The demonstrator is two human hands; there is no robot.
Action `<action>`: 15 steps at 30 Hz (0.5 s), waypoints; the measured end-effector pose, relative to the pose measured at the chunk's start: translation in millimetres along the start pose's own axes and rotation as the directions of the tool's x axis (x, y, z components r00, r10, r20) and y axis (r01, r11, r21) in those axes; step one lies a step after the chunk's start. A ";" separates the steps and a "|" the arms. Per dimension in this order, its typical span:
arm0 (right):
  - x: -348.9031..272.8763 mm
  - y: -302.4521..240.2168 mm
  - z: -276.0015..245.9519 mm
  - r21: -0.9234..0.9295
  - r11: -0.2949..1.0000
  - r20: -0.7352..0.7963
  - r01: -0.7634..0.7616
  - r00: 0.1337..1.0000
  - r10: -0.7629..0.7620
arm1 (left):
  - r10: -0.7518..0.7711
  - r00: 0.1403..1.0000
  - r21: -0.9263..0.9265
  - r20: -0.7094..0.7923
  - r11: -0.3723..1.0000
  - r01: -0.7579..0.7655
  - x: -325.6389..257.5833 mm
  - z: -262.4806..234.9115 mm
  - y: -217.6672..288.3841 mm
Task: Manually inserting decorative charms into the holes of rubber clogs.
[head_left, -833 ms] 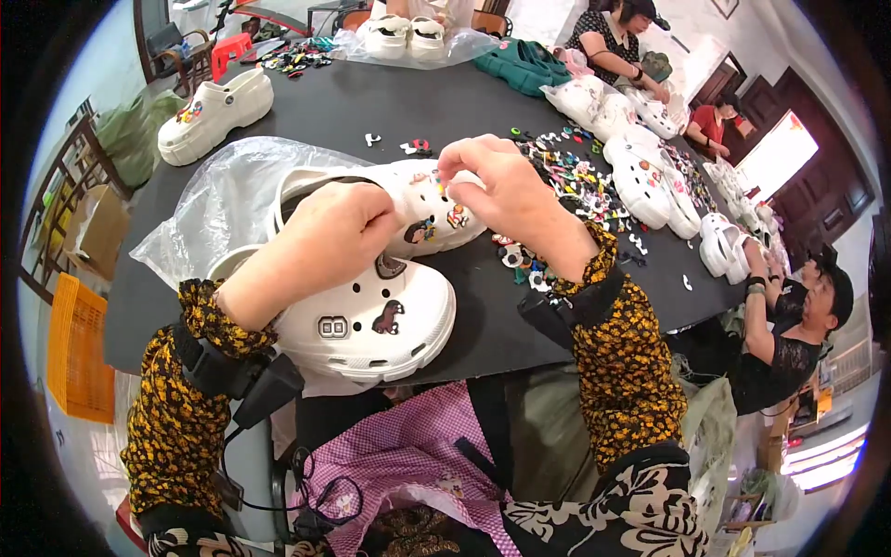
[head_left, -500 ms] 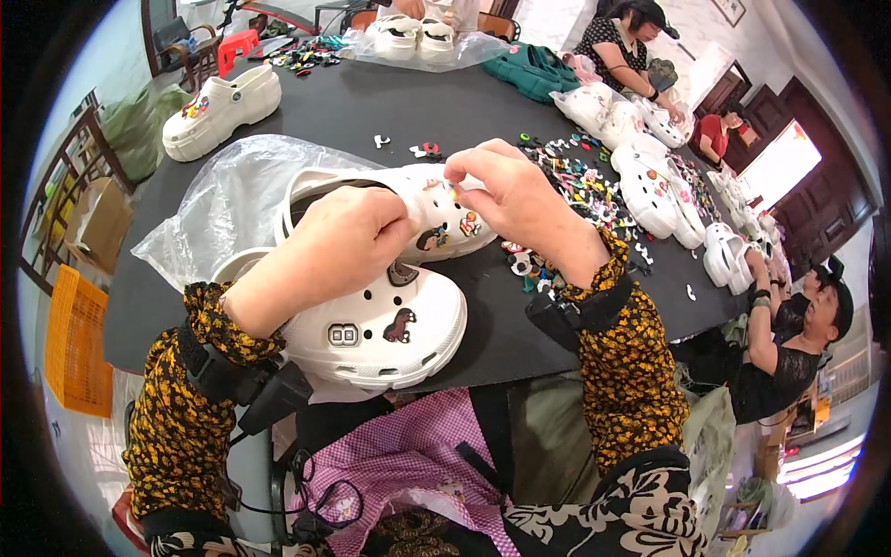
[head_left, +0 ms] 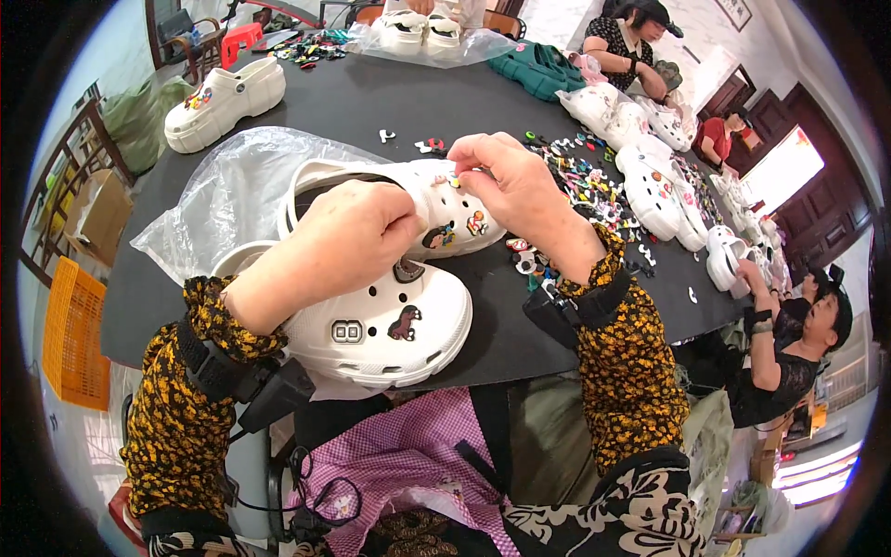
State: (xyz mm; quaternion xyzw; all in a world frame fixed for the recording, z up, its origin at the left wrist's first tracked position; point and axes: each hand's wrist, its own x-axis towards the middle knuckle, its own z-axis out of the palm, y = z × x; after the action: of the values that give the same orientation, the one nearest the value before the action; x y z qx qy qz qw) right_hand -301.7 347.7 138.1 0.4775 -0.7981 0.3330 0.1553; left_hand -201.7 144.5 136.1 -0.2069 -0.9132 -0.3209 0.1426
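Two white clogs lie in front of me, one behind the other, toes to the right. My left hand [head_left: 325,243] is closed at the foot opening of the far clog [head_left: 433,200], gripping its upper edge; its fingertips are hidden. At that clog's toe, my right hand [head_left: 529,190] pinches a small shoe charm [head_left: 455,182] with a yellow-green part against the holes. More charms sit nearby on this clog, among them a dark-haired figure [head_left: 435,237]. Below my left hand, the near clog [head_left: 390,357] carries a brown horse charm [head_left: 406,323] and a grey number charm [head_left: 346,331].
Clear plastic wrap [head_left: 200,209] lies under the clogs on the dark table [head_left: 380,97]. Loose charms [head_left: 594,186] are heaped to the right. A decorated white clog [head_left: 223,104] stands far left, green clogs [head_left: 536,70] far back. Co-workers handle clogs along the right side.
My right fingers have shifted slightly at the charm on the far clog's toe. My left hand keeps its place. At the back right, a co-worker's hand has moved.
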 end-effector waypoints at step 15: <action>-0.2 -0.1 -1.1 -0.041 0.996 0.011 0.083 0.996 -0.083 | 0.002 1.000 -0.001 0.013 1.000 -0.002 -0.6 -0.2 0.3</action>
State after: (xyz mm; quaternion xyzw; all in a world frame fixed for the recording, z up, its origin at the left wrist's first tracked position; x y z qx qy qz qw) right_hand -301.6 348.6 138.8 0.5086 -0.7850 0.3075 0.1749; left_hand -201.0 144.4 136.2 -0.2099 -0.9137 -0.3199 0.1370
